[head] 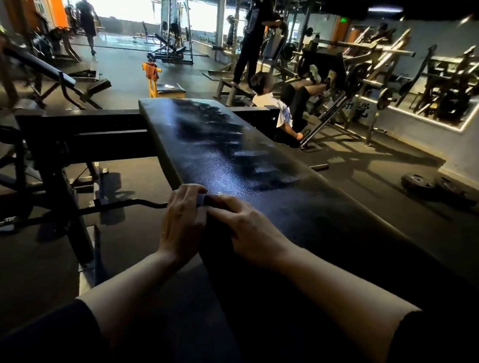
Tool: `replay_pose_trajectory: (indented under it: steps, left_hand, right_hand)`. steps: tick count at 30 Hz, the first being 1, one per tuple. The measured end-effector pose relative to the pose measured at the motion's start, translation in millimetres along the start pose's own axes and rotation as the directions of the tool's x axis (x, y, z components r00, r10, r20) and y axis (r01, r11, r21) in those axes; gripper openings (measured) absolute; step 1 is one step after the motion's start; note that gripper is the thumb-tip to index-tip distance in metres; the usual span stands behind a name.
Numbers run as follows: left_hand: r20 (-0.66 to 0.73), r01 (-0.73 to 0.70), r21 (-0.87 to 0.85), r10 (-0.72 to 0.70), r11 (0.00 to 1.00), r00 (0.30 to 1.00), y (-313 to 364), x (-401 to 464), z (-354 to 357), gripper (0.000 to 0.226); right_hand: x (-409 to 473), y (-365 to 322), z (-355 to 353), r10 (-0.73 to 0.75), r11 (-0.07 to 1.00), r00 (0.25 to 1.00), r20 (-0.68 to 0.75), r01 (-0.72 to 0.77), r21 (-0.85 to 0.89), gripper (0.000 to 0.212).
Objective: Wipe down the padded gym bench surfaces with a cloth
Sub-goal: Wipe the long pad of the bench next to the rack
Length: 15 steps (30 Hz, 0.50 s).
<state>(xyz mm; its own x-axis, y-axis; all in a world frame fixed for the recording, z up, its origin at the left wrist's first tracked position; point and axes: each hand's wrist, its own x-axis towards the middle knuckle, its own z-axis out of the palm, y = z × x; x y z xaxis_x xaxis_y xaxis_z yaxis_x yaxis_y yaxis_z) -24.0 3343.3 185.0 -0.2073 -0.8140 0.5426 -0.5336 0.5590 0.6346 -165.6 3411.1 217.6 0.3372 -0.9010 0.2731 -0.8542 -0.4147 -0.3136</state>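
Note:
A long black padded bench (235, 157) runs from near me toward the far middle, with pale wipe streaks on its far half. My left hand (182, 222) sits at the bench's left edge, fingers curled over a small dark cloth (202, 200). My right hand (245, 229) lies on the pad beside it, fingertips pinching the same cloth. Only a sliver of the cloth shows between the two hands; the rest is hidden under the fingers.
A black steel frame (90, 130) and a barbell (51, 220) sit left of the bench. A person on a leg-press machine (294, 98) and a standing person (253, 38) are behind. Weight plates (427, 183) lie on the floor right. A yellow stool (165, 87) stands beyond.

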Motion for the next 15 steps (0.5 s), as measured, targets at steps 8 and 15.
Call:
replay_pose_trajectory:
  steps: [8, 15]
  left_hand:
    - [0.054, -0.137, -0.046, 0.139, 0.990, 0.989, -41, 30, 3, 0.026]
    - [0.077, -0.215, -0.115, 0.225, 0.970, 0.971, -74, 57, 1, 0.030]
  right_hand:
    - [7, 50, -41, 0.400, 0.876, 0.857, -0.324, -0.461, -0.138, 0.047]
    - [33, 26, -18, 0.476, 0.861, 0.855, -0.206, -0.500, -0.088, 0.052]
